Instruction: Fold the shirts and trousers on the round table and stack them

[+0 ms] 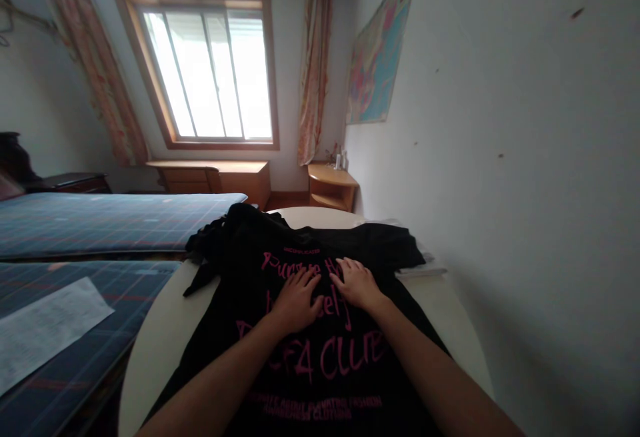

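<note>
Presently, on my feed, I have the left grip (296, 304) and right grip (357, 285) both open, palms down and holding nothing, resting on the pink-lettered black T-shirt (320, 332), which lies spread over the round desk (155, 334). Left of the T-shirt, a paper sheet (55, 324) lies on a plaid mattress (135, 290); beyond the T-shirt I see a wooden corner shelf (330, 174), then a sliding window (213, 77).

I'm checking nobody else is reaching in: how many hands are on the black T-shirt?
2: the bare left hand, palm down on the pink-lettered black fabric T-shirt, and the bare right hand, palm down just right of it. No other hand shows.
</note>
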A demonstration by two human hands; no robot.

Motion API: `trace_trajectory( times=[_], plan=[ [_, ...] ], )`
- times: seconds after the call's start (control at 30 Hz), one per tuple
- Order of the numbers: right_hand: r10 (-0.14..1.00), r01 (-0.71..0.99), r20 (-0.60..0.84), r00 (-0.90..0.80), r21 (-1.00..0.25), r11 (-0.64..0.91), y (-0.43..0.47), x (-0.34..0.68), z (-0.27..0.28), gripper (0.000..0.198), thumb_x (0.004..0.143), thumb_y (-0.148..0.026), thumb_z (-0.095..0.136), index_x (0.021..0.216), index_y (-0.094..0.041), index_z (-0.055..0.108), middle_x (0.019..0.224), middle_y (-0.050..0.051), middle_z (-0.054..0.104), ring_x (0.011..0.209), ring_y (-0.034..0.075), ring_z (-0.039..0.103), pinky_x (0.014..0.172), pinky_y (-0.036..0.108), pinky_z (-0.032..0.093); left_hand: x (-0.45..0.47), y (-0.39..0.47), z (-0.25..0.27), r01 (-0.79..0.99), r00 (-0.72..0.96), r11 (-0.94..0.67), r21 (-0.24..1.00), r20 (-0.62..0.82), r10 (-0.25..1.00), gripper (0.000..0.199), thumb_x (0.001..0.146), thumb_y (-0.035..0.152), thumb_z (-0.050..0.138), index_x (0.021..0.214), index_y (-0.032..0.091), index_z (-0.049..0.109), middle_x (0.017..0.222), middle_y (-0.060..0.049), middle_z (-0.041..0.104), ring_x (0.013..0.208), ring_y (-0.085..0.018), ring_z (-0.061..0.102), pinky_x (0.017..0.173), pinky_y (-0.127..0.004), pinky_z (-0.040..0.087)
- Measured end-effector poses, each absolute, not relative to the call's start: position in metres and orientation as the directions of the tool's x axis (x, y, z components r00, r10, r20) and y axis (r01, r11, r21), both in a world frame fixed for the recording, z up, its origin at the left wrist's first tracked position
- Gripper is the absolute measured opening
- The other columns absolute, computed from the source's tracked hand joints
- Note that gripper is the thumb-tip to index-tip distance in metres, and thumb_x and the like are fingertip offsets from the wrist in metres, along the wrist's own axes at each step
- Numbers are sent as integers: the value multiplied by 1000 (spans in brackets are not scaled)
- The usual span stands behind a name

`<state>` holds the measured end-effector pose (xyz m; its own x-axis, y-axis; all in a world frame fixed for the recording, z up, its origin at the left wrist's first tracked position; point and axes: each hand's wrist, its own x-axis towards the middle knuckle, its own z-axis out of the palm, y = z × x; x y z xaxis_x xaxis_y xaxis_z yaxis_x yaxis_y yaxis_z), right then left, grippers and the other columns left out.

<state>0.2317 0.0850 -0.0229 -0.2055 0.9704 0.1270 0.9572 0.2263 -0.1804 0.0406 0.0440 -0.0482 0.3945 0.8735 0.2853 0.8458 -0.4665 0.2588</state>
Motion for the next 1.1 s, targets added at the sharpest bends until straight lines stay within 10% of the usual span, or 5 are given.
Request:
trace_trajectory(
  times=[1.1],
  plan=[
    [968, 934, 129, -217, -261, 244, 98, 241, -47, 59, 94, -57, 44, 144, -25, 50, 155, 11, 39, 144, 29, 29, 117, 45, 19, 35, 45, -44, 821, 362, -451, 349, 292, 885, 51, 89, 35, 59, 137, 19, 56, 149, -10, 49, 141, -31, 39, 118, -51, 29]
  ],
)
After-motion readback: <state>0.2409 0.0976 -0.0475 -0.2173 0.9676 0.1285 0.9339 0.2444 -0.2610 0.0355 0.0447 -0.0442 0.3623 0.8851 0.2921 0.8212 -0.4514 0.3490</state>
